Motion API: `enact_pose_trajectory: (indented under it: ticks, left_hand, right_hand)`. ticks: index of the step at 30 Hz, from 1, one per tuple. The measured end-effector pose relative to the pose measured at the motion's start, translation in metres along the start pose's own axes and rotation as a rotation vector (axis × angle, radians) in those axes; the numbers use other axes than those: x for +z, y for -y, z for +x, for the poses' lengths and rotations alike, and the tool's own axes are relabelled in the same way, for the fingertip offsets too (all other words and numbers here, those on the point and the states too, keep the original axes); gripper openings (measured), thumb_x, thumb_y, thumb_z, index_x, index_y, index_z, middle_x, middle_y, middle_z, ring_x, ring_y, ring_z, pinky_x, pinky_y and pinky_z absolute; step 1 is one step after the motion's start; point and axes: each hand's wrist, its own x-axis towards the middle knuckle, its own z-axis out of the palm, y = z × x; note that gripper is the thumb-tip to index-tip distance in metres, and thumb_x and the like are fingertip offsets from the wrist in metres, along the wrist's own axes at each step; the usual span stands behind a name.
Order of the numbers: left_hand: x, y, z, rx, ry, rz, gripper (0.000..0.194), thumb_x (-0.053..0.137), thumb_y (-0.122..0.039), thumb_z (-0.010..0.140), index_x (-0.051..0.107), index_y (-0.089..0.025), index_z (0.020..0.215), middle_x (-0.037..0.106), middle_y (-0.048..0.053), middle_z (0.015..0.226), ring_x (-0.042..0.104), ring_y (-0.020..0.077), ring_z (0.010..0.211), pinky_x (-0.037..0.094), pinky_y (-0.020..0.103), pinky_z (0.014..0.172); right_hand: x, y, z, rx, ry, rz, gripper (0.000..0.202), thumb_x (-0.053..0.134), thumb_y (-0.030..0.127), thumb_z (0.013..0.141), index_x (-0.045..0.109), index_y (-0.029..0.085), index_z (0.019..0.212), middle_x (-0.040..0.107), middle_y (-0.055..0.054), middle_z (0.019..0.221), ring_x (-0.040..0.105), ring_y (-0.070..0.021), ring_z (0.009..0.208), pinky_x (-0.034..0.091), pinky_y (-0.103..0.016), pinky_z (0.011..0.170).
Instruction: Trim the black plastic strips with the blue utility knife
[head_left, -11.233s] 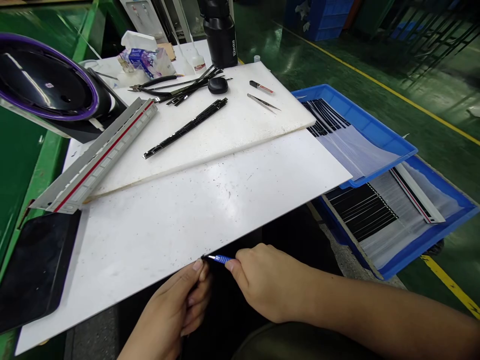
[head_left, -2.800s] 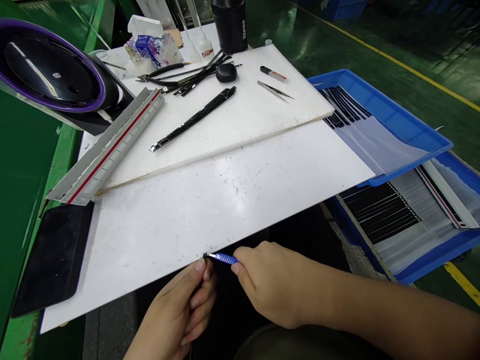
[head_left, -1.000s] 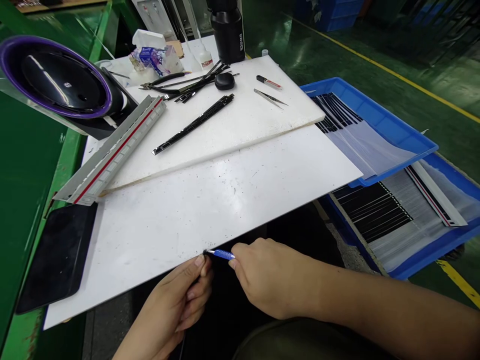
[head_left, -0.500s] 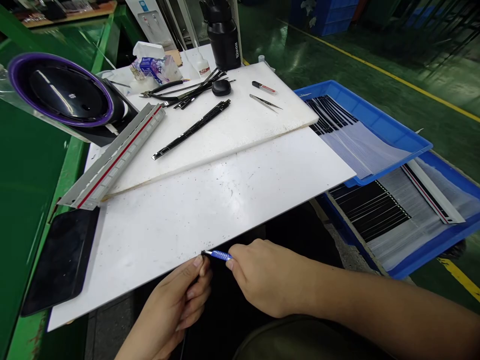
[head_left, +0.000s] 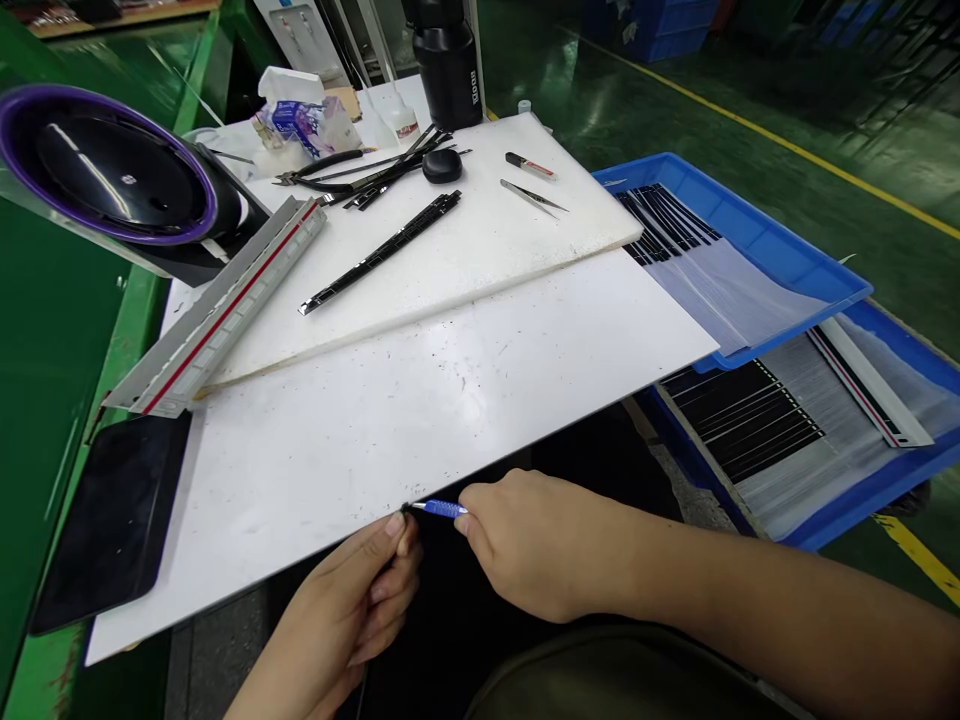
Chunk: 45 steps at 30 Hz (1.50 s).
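Just below the table's front edge, my left hand (head_left: 367, 590) is closed in a pinch on a small dark piece (head_left: 406, 508). Most of that piece is hidden by the fingers. My right hand (head_left: 536, 545) is wrapped round a blue pen-like tool (head_left: 444, 508), whose thin metal tip points left and meets the dark piece at my left fingertips. What kind of tip it is, I cannot make out. Tiny dark crumbs lie on the white tabletop (head_left: 337, 440) near my fingers.
A white board (head_left: 517, 245) bears black strips (head_left: 382, 250), tweezers (head_left: 532, 198), pliers (head_left: 319, 172) and a black oval case (head_left: 442, 166). At left are a slotted metal rail (head_left: 232, 310), a purple-rimmed fan (head_left: 127, 180) and a dark tablet (head_left: 112, 520). Blue trays (head_left: 795, 240) stand right.
The view has shifted slightly, so the bench things sit a little differently in the picture. Both hands keep their hold, with the tool's tip still at the left fingertips.
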Motion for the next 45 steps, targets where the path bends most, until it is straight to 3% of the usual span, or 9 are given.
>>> enact_pose_trajectory:
  ticks: [8, 16, 25, 36, 41, 45]
  left_hand:
    - [0.002, -0.002, 0.000, -0.001, 0.000, 0.011, 0.047, 0.080, -0.058, 0.069, 0.052, -0.020, 0.066, 0.035, -0.009, 0.052, 0.016, 0.0023, 0.041, 0.015, 0.012, 0.033]
    - [-0.002, 0.001, 0.002, 0.033, 0.033, 0.022, 0.040, 0.072, -0.053, 0.080, 0.052, -0.020, 0.069, 0.036, -0.009, 0.054, 0.015, 0.0030, 0.042, 0.014, 0.012, 0.034]
    - [0.012, 0.006, -0.002, 0.028, -0.028, -0.160, 0.035, 0.074, -0.047, 0.079, 0.054, -0.020, 0.071, 0.033, -0.010, 0.053, 0.011, 0.0035, 0.043, 0.016, 0.011, 0.032]
    - [0.018, 0.011, -0.001, 0.047, -0.094, -0.152, 0.034, 0.072, -0.049, 0.081, 0.053, -0.021, 0.074, 0.034, -0.009, 0.055, 0.017, 0.0047, 0.044, 0.019, 0.012, 0.033]
    - [0.012, 0.009, -0.001, 0.025, -0.043, -0.154, 0.035, 0.072, -0.049, 0.082, 0.052, -0.021, 0.074, 0.033, -0.009, 0.054, 0.013, 0.0044, 0.044, 0.016, 0.012, 0.033]
    - [0.007, 0.006, -0.001, 0.007, 0.001, -0.151, 0.035, 0.073, -0.048, 0.080, 0.053, -0.021, 0.072, 0.033, -0.010, 0.052, 0.010, 0.0036, 0.043, 0.014, 0.012, 0.032]
  right_hand:
    - [0.000, 0.002, -0.001, -0.005, -0.002, -0.056, 0.034, 0.034, 0.027, 0.102, 0.063, 0.014, 0.091, 0.067, -0.012, 0.075, 0.065, -0.0249, 0.061, 0.037, -0.030, 0.048]
    - [0.009, 0.005, -0.002, 0.045, -0.038, -0.063, 0.032, 0.034, 0.026, 0.102, 0.063, 0.014, 0.095, 0.067, -0.011, 0.075, 0.065, -0.0255, 0.060, 0.039, -0.031, 0.048]
    - [0.018, 0.003, -0.008, 0.070, -0.109, 0.037, 0.036, 0.030, 0.030, 0.104, 0.061, 0.016, 0.094, 0.069, -0.011, 0.078, 0.066, -0.0253, 0.065, 0.038, -0.032, 0.054]
    - [0.029, 0.007, -0.004, 0.089, -0.105, -0.010, 0.028, 0.036, 0.028, 0.102, 0.060, 0.016, 0.096, 0.069, -0.009, 0.074, 0.064, -0.0234, 0.058, 0.042, -0.031, 0.053]
    - [0.031, 0.012, -0.001, 0.148, -0.084, -0.079, 0.025, 0.036, 0.023, 0.101, 0.060, 0.015, 0.099, 0.068, -0.010, 0.072, 0.066, -0.0247, 0.057, 0.041, -0.030, 0.048]
    - [0.026, 0.009, -0.003, 0.093, -0.082, 0.023, 0.029, 0.035, 0.027, 0.103, 0.060, 0.016, 0.095, 0.069, -0.010, 0.074, 0.066, -0.0254, 0.060, 0.041, -0.031, 0.050]
